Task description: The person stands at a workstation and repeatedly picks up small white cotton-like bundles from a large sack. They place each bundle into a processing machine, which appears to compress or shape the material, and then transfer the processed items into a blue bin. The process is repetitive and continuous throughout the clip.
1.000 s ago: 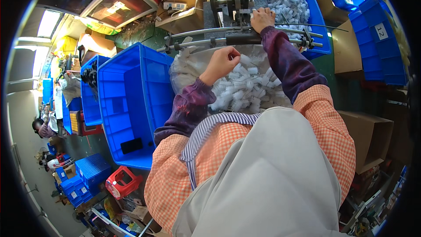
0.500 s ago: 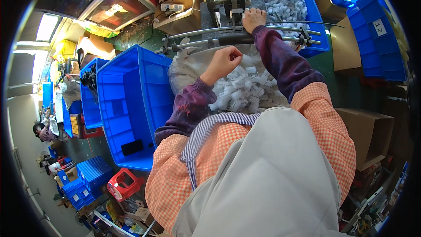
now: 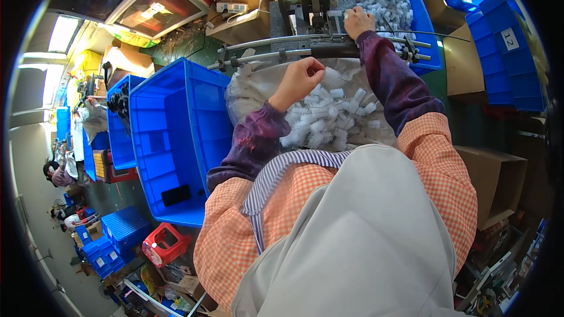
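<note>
- Blue bin [image 3: 208, 105]: moulded plastic, ribbed walls, left of both hands.
- Left hand [image 3: 298, 82]: fingers curled toward the thumb, little gap; any held piece cannot be told.
- White bristled pieces [image 3: 332, 120]: short, comb-like, translucent, long axes mixed; heaped in crumpled film [image 3: 249, 94], bodyward and rightward of the left hand, the nearer one.
- Metal rails [image 3: 258, 46]: smooth, round, running crosswise beyond the heap.
- Right hand [image 3: 359, 22]: at the machine beyond the rails, fingers bent; grip hidden.
- Thin rod [image 3: 435, 34]: dark, straight, extending rightward from beside that hand.
</note>
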`<action>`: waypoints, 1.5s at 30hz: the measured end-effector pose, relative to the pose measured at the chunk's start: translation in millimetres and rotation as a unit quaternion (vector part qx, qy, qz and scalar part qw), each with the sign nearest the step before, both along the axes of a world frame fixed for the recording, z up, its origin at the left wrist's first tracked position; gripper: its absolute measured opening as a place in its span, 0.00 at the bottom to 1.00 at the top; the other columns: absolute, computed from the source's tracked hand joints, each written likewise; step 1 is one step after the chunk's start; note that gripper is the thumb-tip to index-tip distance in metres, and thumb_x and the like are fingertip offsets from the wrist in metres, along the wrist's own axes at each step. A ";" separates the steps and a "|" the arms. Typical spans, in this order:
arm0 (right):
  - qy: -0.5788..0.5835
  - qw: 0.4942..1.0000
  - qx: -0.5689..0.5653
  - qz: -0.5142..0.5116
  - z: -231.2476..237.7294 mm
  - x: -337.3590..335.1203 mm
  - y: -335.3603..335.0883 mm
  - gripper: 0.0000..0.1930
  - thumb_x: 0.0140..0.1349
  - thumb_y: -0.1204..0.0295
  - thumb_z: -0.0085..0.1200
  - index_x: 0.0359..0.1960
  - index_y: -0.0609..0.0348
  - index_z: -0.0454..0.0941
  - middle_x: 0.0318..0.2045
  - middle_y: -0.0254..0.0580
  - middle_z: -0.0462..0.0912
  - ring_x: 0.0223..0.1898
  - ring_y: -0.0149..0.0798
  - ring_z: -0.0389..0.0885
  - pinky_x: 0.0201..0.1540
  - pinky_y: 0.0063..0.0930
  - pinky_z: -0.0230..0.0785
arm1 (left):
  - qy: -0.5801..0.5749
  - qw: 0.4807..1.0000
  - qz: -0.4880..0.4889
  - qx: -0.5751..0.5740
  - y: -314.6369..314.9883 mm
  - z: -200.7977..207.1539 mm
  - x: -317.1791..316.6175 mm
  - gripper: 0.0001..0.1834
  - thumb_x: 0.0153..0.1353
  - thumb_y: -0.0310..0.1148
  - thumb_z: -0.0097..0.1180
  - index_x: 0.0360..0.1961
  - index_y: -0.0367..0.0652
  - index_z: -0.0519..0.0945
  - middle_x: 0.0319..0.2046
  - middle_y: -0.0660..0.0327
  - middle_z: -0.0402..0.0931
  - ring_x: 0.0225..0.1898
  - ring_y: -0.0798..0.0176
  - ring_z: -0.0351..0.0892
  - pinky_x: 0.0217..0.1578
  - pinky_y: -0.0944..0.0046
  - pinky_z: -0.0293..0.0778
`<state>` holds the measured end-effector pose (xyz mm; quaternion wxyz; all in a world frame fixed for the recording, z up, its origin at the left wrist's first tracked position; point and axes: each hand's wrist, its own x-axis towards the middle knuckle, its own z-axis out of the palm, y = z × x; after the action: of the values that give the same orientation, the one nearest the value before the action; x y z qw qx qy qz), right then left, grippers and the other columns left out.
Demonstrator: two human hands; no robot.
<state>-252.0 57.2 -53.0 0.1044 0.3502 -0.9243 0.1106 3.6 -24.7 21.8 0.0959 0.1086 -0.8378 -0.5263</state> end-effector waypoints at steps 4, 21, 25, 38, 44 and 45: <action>-0.030 0.995 0.090 0.012 11.9 -22.1 6.6 0.11 0.55 0.68 0.43 0.37 0.49 0.75 0.41 0.43 0.77 0.44 0.45 0.76 0.45 0.41 0.63 | 0.011 1.000 0.008 -0.013 5.4 -2.2 -6.7 0.07 0.52 0.30 0.56 0.30 0.37 0.78 0.24 0.62 0.77 0.24 0.73 0.73 0.28 0.72 0.69; -0.320 0.897 -0.151 0.266 52.8 40.6 51.4 0.10 0.56 0.74 0.46 0.40 0.58 0.75 0.40 0.47 0.77 0.42 0.51 0.74 0.43 0.34 0.67 | 0.010 0.996 0.062 -0.060 19.5 -7.5 -21.6 0.19 0.49 0.38 0.60 0.39 0.38 0.75 0.31 0.54 0.77 0.28 0.55 0.78 0.31 0.61 0.72; -0.040 0.988 -0.122 0.089 22.2 12.2 10.1 0.09 0.55 0.70 0.44 0.36 0.53 0.75 0.34 0.42 0.77 0.41 0.48 0.73 0.42 0.39 0.67 | -0.113 0.955 -0.187 -0.200 19.1 -36.5 14.3 0.27 0.48 0.43 0.60 0.46 0.38 0.72 0.43 0.51 0.73 0.41 0.49 0.75 0.42 0.59 0.70; 0.025 0.991 -0.061 0.116 -16.0 -14.1 -18.4 0.08 0.53 0.73 0.46 0.34 0.53 0.76 0.35 0.42 0.79 0.41 0.48 0.71 0.47 0.35 0.62 | -0.110 0.954 -0.152 -0.236 9.3 -38.5 26.9 0.18 0.45 0.28 0.50 0.41 0.39 0.75 0.37 0.49 0.74 0.41 0.44 0.73 0.41 0.52 0.69; 0.027 0.991 -0.066 0.110 -11.2 -12.6 -18.2 0.07 0.53 0.71 0.48 0.32 0.54 0.77 0.33 0.42 0.80 0.42 0.47 0.71 0.47 0.36 0.63 | -0.085 0.959 -0.120 -0.242 -8.7 -25.9 25.3 0.17 0.48 0.30 0.48 0.41 0.40 0.75 0.40 0.51 0.72 0.40 0.45 0.73 0.41 0.52 0.70; 0.028 0.990 -0.074 0.113 -11.7 -13.3 -19.0 0.07 0.53 0.71 0.49 0.32 0.54 0.77 0.33 0.41 0.80 0.42 0.47 0.71 0.47 0.36 0.63 | -0.090 0.960 -0.107 -0.242 -7.0 -24.6 27.1 0.17 0.48 0.30 0.48 0.41 0.41 0.75 0.41 0.51 0.72 0.40 0.45 0.73 0.42 0.52 0.69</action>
<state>-265.3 38.1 -64.8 0.1430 0.4464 -0.8649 0.1796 30.6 -31.7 -2.8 -0.0134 0.0392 -0.9522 -0.3027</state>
